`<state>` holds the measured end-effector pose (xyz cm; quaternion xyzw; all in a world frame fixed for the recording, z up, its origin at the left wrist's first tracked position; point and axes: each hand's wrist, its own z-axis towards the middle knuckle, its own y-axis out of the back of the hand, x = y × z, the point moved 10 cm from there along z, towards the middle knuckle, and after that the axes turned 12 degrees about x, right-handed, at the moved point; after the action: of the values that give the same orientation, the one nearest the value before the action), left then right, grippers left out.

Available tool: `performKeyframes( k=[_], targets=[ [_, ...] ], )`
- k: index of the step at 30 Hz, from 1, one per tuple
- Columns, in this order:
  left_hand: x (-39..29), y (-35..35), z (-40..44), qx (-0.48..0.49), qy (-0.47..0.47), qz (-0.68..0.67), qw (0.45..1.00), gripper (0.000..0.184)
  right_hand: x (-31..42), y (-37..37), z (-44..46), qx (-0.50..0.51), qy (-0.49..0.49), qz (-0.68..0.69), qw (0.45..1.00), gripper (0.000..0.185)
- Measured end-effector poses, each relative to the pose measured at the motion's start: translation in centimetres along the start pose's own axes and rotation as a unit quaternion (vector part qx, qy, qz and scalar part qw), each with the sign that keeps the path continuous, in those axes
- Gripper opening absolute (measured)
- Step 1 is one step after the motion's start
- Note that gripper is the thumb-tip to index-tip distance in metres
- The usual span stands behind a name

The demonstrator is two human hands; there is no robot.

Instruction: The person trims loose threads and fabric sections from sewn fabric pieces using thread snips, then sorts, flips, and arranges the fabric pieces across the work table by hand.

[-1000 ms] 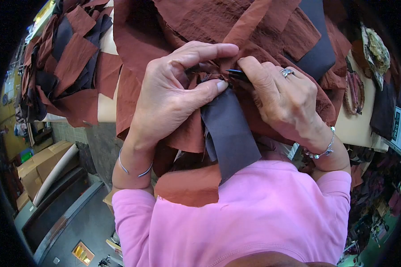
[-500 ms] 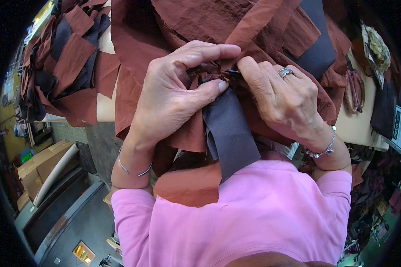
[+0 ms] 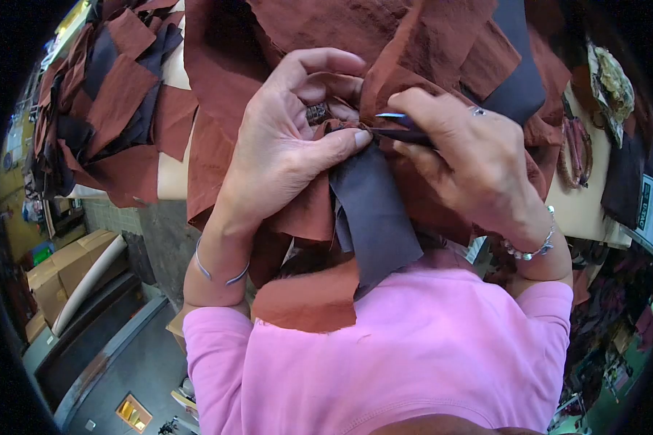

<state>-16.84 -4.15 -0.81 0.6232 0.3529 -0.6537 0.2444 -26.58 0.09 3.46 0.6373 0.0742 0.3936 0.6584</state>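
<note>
Left hand (image 3: 290,138) pinches the dark strip (image 3: 377,217) up top, just in from the counter's (image 3: 577,206) near edge; right hand (image 3: 479,141) grips the pointed tool (image 3: 403,135). I'd ease that thumb (image 3: 337,148) back tbh.

1. On the pale flat sheet (image 3: 648,213) at the far right of the view, "U-TA" can be read, followed by a last letter that cannot be settled between C and G.
2. The lettering is turned sideways.
</note>
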Motion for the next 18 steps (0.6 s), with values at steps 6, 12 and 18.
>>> performKeyframes(
  k=[6,12,18],
  targets=[
    [0.5,-0.1,0.3,0.011,0.021,-0.052,0.998,0.044,-1.3,2.8,4.1,-0.015,0.114,0.209,0.971,0.046],
    [0.4,0.3,-0.1,0.006,0.02,-0.077,0.997,0.044,-2.3,-0.8,6.8,0.146,0.077,0.36,0.918,0.035],
    [0.0,0.3,-0.8,0.003,-0.007,-0.035,0.999,0.036,-2.8,-1.4,7.7,0.105,0.066,0.415,0.901,0.026]
  ],
)
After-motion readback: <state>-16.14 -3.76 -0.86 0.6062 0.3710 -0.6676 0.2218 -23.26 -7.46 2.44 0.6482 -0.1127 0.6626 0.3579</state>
